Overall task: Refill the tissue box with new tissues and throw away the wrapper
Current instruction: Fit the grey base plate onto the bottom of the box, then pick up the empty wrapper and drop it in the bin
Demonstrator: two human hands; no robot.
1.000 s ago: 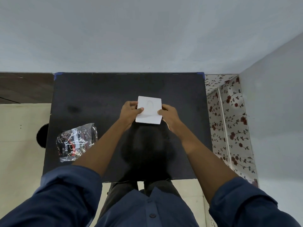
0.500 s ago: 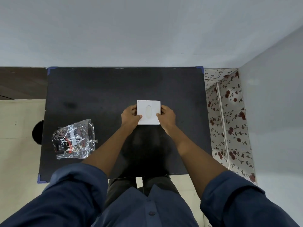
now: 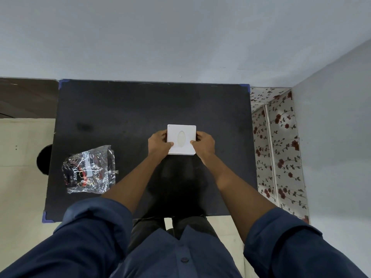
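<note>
I have my left hand (image 3: 159, 144) and right hand (image 3: 203, 145) clasping the side edges of the tissue box (image 3: 181, 139), seemingly light, rigid, mid-table (image 3: 120, 109), best gripped there.

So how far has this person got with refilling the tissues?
Looks mostly done: the clear wrapper lies flattened and apparently emptied on the black table. In hand: the left hand and right hand grip the white tissue box at its sides, its oval slot facing up. Whether tissues are inside cannot be seen. Left: throwing the wrapper away.
</note>
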